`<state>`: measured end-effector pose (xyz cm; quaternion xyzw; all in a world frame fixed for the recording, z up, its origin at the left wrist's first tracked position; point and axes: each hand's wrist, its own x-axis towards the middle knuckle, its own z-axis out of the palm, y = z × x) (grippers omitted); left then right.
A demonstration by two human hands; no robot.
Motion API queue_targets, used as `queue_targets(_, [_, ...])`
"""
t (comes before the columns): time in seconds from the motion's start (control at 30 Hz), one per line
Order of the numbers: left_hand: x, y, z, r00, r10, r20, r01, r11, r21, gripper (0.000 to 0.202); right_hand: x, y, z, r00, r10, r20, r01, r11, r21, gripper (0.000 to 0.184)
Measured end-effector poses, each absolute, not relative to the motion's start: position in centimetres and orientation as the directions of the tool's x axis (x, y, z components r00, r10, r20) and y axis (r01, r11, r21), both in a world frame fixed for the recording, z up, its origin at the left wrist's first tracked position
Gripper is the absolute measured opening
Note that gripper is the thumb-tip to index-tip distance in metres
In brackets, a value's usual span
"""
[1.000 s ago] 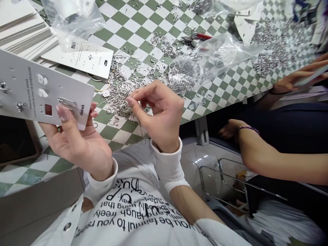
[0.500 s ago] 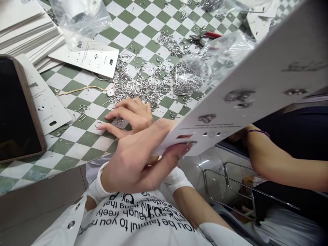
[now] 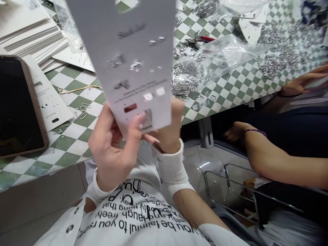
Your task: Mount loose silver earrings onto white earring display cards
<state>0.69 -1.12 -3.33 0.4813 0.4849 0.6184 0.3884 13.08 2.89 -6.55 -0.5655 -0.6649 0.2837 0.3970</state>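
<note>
My left hand (image 3: pixel 112 147) is closed on the lower left edge of a white earring card (image 3: pixel 143 78), thumb on the front and fingers behind. Several small silver earrings (image 3: pixel 135 65) sit on the card, blurred by motion. Close to my left thumb is a silver hoop (image 3: pixel 148 117) at the card's lower end. Behind the card's lower right corner is my right hand (image 3: pixel 176 114). Most of its fingers are hidden; the tips showing below the card look bent together, and what they hold cannot be made out.
A phone (image 3: pixel 20 109) lies at the left beside a stack of cards (image 3: pixel 30 30). A gold chain (image 3: pixel 80 89) and loose wire pieces lie on the checked table. Beyond are a plastic bag of silver parts (image 3: pixel 186 80) and red-handled pliers (image 3: pixel 205 38). A co-worker's arm (image 3: pixel 271 157) is at the right.
The card has swung left and turned its front toward me. My right hand has left the pile of silver parts and come behind the card.
</note>
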Motion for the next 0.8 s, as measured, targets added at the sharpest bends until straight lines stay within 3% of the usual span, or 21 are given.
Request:
queue_targets(0.17, [1.2,0.9,-5.6,-0.276,0.928,0.25,0.071,-0.239,0.968,0.013,15.4,2.8,-3.9,0.116,0.92,0.374,0.387,0.305,-0.87,0.004])
queue_targets(0.4, [1.5,1.6,-6.9,-0.222,0.941,0.255,0.17,-0.22,0.961,0.026,15.0,3.1,-3.3,-0.01,0.918,0.397,0.357,0.374,-0.856,0.017])
queue_targets(0.6, [1.5,1.3,-6.1,-0.206,0.95,0.233,0.263,-0.175,0.949,0.022,14.0,4.1,-3.6,-0.083,0.894,0.441,0.377,0.438,-0.816,0.024])
queue_targets(0.8, [1.7,1.4,-6.4,-0.218,0.953,0.208,0.216,-0.161,0.963,0.031,13.2,4.2,-4.0,0.009,0.918,0.396,0.312,0.373,-0.874,0.02])
